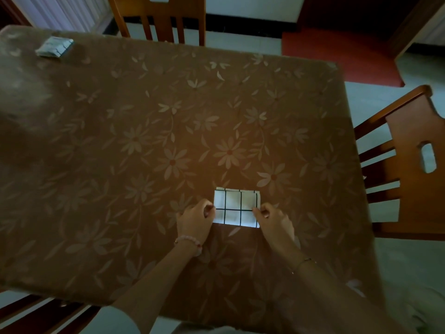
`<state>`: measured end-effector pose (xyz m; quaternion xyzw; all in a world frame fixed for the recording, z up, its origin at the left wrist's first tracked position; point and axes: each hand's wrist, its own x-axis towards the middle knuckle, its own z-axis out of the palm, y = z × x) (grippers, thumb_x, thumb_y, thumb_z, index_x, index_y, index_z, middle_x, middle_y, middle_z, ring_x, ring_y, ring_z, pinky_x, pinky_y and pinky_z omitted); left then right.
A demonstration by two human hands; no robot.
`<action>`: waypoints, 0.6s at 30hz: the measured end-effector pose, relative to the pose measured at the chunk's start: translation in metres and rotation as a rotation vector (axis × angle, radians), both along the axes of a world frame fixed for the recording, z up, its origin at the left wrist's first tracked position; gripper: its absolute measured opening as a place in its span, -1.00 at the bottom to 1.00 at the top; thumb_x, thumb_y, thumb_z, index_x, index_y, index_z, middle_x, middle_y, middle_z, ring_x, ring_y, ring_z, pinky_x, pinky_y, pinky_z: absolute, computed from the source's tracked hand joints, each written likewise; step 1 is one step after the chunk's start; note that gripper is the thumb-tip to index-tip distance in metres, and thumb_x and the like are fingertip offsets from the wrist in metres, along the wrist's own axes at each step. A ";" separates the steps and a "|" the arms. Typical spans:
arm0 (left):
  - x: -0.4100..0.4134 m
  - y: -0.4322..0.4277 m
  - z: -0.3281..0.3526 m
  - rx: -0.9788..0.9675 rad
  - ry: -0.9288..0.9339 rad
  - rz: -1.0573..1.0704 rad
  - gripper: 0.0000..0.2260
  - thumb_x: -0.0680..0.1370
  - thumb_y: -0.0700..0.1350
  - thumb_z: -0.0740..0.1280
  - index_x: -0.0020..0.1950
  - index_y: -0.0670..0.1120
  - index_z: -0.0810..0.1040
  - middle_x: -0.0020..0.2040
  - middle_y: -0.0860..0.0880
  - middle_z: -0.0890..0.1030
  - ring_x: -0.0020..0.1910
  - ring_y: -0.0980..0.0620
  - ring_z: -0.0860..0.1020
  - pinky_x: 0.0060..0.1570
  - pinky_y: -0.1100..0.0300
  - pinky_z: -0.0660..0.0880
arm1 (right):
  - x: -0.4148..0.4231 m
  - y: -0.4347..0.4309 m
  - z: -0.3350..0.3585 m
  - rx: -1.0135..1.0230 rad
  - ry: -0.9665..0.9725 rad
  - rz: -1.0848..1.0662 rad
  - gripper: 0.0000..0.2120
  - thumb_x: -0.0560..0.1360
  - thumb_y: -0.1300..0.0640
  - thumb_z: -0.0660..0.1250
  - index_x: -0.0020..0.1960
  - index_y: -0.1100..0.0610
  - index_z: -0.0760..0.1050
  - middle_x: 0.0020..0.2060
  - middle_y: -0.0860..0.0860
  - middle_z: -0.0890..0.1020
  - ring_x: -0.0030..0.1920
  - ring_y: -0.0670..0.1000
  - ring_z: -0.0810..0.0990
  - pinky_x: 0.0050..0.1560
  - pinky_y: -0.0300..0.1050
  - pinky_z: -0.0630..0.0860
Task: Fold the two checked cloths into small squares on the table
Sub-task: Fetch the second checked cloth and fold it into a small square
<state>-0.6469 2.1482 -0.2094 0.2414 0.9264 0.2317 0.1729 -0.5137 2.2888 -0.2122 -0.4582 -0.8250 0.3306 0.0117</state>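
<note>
A white cloth with black check lines [236, 206] lies folded into a small rectangle on the brown flowered table [144, 145], near its front right. My left hand [194, 220] pinches the cloth's left edge. My right hand [272, 219] pinches its right edge. Both hands grip at the level of the middle black line. A second cloth [54, 46], folded small and greyish in the dim light, lies at the far left corner of the table, well away from both hands.
A wooden chair [407, 165] stands close against the table's right side and another chair [159, 18] at the far edge. A third chair [36, 314] shows at the lower left. Red carpet [337, 54] covers the floor beyond the table.
</note>
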 end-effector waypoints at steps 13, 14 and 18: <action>-0.003 0.022 0.001 -0.073 0.083 -0.002 -0.84 0.55 0.07 0.16 -0.03 0.08 0.51 -0.20 0.11 0.59 -0.10 0.06 0.49 0.16 0.04 0.23 | -0.009 0.003 -0.005 0.097 -0.051 -0.126 -0.77 0.51 -0.14 0.23 -0.10 0.02 0.49 -0.24 -0.02 0.63 -0.19 0.11 0.59 -0.25 -0.14 0.41; -0.003 0.024 0.001 -0.084 0.098 -0.004 -0.84 0.55 0.07 0.17 -0.03 0.08 0.52 -0.20 0.11 0.60 -0.10 0.06 0.50 0.21 0.02 0.22 | -0.009 0.004 -0.005 0.100 -0.050 -0.143 -0.77 0.50 -0.14 0.24 -0.10 0.02 0.49 -0.25 -0.02 0.63 -0.19 0.11 0.59 -0.25 -0.13 0.40; -0.004 0.028 -0.003 -0.077 0.155 -0.001 -0.85 0.54 0.06 0.22 -0.04 0.03 0.51 -0.18 0.09 0.60 -0.10 0.03 0.52 0.17 0.02 0.24 | -0.011 0.003 -0.003 0.127 -0.047 -0.178 -0.77 0.49 -0.12 0.26 -0.14 0.04 0.42 -0.28 -0.02 0.57 -0.25 0.11 0.57 -0.28 -0.13 0.39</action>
